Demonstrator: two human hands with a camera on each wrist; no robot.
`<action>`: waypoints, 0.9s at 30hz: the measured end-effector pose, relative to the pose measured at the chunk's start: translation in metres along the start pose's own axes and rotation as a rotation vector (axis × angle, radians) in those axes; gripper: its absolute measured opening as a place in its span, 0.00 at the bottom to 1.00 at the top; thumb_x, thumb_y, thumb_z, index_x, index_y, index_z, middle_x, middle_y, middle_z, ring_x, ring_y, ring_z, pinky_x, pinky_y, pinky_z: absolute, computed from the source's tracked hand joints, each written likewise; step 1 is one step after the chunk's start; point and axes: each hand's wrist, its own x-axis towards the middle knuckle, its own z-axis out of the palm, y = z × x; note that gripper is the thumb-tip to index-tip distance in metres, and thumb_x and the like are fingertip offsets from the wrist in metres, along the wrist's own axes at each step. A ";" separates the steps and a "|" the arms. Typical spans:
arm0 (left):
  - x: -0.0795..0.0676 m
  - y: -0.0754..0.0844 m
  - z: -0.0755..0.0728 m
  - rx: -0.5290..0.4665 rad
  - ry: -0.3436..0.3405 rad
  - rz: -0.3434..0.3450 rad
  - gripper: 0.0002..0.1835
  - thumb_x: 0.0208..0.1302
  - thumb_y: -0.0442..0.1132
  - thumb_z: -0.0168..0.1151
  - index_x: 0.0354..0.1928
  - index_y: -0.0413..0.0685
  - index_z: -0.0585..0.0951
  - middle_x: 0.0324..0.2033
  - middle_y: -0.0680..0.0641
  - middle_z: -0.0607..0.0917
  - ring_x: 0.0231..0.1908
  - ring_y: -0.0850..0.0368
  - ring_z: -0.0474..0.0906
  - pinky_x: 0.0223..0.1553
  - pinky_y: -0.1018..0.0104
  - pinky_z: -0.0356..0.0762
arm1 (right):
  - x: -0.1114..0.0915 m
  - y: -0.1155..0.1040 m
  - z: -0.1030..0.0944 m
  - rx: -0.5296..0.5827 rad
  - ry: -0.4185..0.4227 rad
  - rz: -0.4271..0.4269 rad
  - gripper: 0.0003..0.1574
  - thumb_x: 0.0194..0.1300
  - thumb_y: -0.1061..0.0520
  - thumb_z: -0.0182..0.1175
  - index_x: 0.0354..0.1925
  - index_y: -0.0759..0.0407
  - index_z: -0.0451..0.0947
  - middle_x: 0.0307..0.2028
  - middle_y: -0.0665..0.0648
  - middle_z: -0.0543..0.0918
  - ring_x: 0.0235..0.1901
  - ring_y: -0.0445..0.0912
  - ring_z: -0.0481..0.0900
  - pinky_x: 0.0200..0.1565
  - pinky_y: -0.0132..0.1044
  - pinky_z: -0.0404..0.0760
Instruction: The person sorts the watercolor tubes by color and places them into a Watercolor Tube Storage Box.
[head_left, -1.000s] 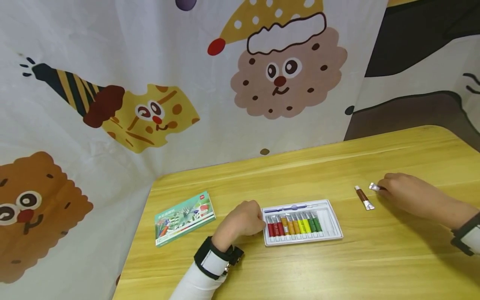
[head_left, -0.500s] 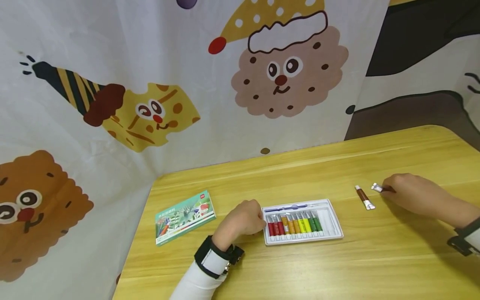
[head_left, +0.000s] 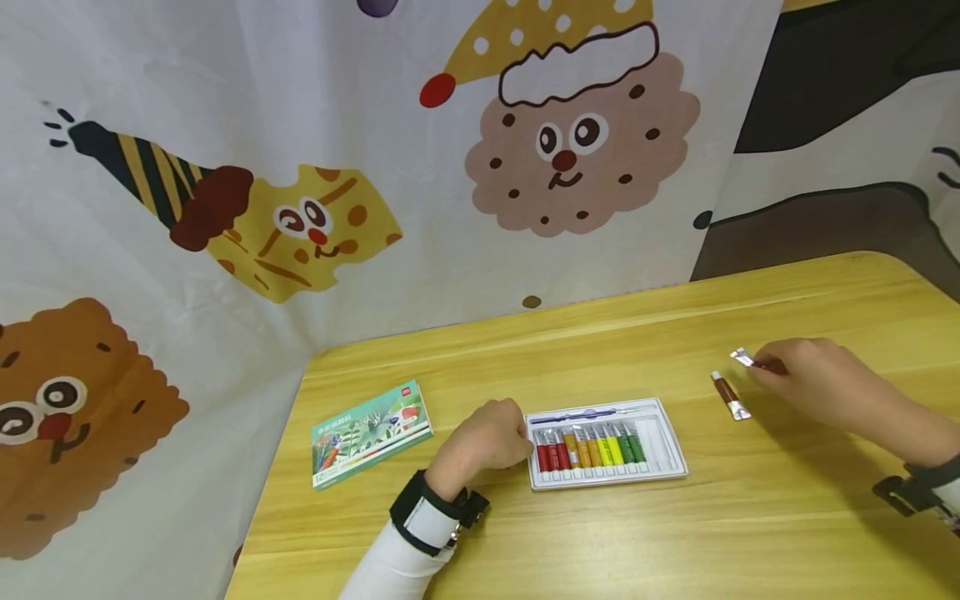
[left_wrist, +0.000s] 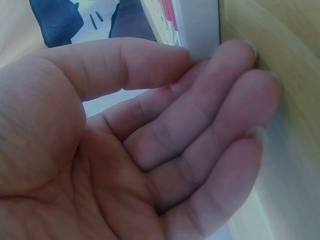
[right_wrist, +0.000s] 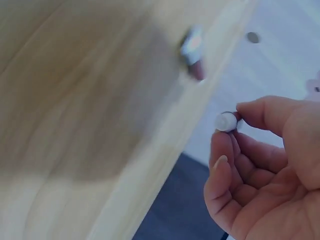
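My right hand (head_left: 806,375) pinches a dark brown paint tube (head_left: 759,363) between thumb and fingertips. Its silver crimped end points to the back left, and its white cap (right_wrist: 226,121) faces the right wrist camera. A second brown paint tube (head_left: 728,395) lies on the table just left of this hand. The white plastic tray (head_left: 666,433) holds a row of red, orange, yellow and green paint tubes (head_left: 588,452), with a blue paintbrush (head_left: 577,416) behind them. At the tray's left edge, my left hand (head_left: 487,437) grips the rim between thumb and curled forefinger; the other fingers curl alongside.
A green paint box (head_left: 371,435) lies left of my left hand on the wooden table (head_left: 600,542). Behind the table hangs a pale curtain (head_left: 420,275) printed with cartoon biscuits and cheese. The tray's right end has an unfilled section.
My right hand has picked the brown paint tube up and carried it slightly back and left, turning its crimped end. My left hand and the tray have stayed in place.
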 end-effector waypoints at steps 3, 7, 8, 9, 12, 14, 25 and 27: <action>0.000 0.000 0.000 0.005 0.000 0.001 0.16 0.52 0.36 0.61 0.08 0.49 0.75 0.06 0.55 0.69 0.09 0.61 0.62 0.10 0.69 0.56 | 0.001 -0.016 -0.003 0.049 0.054 0.020 0.09 0.55 0.59 0.65 0.31 0.67 0.81 0.22 0.53 0.81 0.19 0.42 0.70 0.20 0.39 0.72; 0.000 0.001 -0.001 0.008 -0.005 -0.005 0.16 0.52 0.36 0.61 0.09 0.49 0.75 0.07 0.55 0.70 0.10 0.61 0.63 0.11 0.69 0.57 | 0.001 -0.036 -0.006 0.133 0.093 0.038 0.10 0.57 0.57 0.65 0.32 0.65 0.81 0.24 0.53 0.83 0.22 0.42 0.74 0.20 0.38 0.74; 0.000 0.001 -0.001 0.009 -0.007 -0.007 0.16 0.53 0.37 0.61 0.09 0.49 0.75 0.07 0.54 0.70 0.10 0.61 0.63 0.11 0.69 0.57 | 0.001 -0.041 -0.007 0.155 0.094 0.042 0.10 0.57 0.57 0.64 0.33 0.64 0.81 0.24 0.53 0.83 0.23 0.42 0.74 0.21 0.38 0.74; 0.000 0.001 -0.001 0.009 -0.009 -0.010 0.16 0.53 0.37 0.61 0.09 0.49 0.75 0.07 0.54 0.70 0.10 0.61 0.63 0.11 0.69 0.58 | 0.000 -0.045 -0.007 0.172 0.092 0.045 0.11 0.58 0.56 0.64 0.34 0.64 0.81 0.25 0.52 0.83 0.23 0.42 0.74 0.20 0.37 0.74; -0.001 0.001 -0.001 0.011 -0.012 -0.017 0.17 0.53 0.37 0.61 0.09 0.49 0.75 0.07 0.54 0.70 0.10 0.61 0.63 0.11 0.69 0.58 | -0.002 -0.059 -0.005 0.236 0.070 0.067 0.12 0.60 0.55 0.63 0.36 0.65 0.81 0.26 0.53 0.83 0.22 0.43 0.74 0.19 0.35 0.73; -0.001 0.001 -0.001 0.011 -0.013 -0.019 0.17 0.54 0.37 0.61 0.09 0.49 0.75 0.07 0.54 0.70 0.10 0.61 0.63 0.11 0.69 0.58 | -0.003 -0.067 -0.001 0.278 0.047 0.084 0.13 0.61 0.55 0.62 0.37 0.65 0.81 0.26 0.53 0.83 0.22 0.43 0.73 0.19 0.35 0.73; -0.001 0.001 -0.001 0.002 -0.017 -0.023 0.16 0.54 0.37 0.61 0.10 0.47 0.77 0.07 0.54 0.70 0.10 0.61 0.63 0.11 0.69 0.57 | -0.007 -0.105 0.026 0.378 -0.061 0.109 0.12 0.60 0.58 0.62 0.39 0.65 0.82 0.31 0.55 0.84 0.26 0.42 0.74 0.25 0.37 0.78; -0.001 0.001 -0.001 0.001 -0.017 -0.020 0.16 0.53 0.37 0.61 0.10 0.47 0.77 0.07 0.54 0.70 0.10 0.61 0.62 0.11 0.69 0.57 | -0.008 -0.110 0.031 0.376 -0.057 0.091 0.10 0.58 0.59 0.63 0.38 0.64 0.82 0.29 0.53 0.84 0.26 0.40 0.75 0.36 0.42 0.77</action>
